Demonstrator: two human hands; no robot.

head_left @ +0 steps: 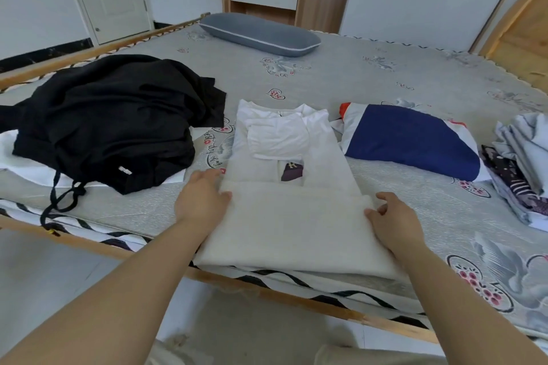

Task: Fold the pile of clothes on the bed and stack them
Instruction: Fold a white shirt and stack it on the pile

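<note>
A white shirt [292, 187] with a small purple print lies flat near the bed's front edge, its sleeves folded in and its lower part doubled up over the body. My left hand [201, 201] grips the left corner of that folded-up hem. On the right corner, my right hand [391, 216] pinches the cloth with curled fingers. A heap of black clothes [115, 118] on top of a white garment sits to the left. A folded navy, white and red garment [412, 139] lies to the right.
More folded grey and patterned clothes [522, 157] are stacked at the far right. A grey pillow [261, 34] lies at the back of the bed [385, 74]. The wooden bed rail [267, 293] runs across in front of me, with a wardrobe and door behind.
</note>
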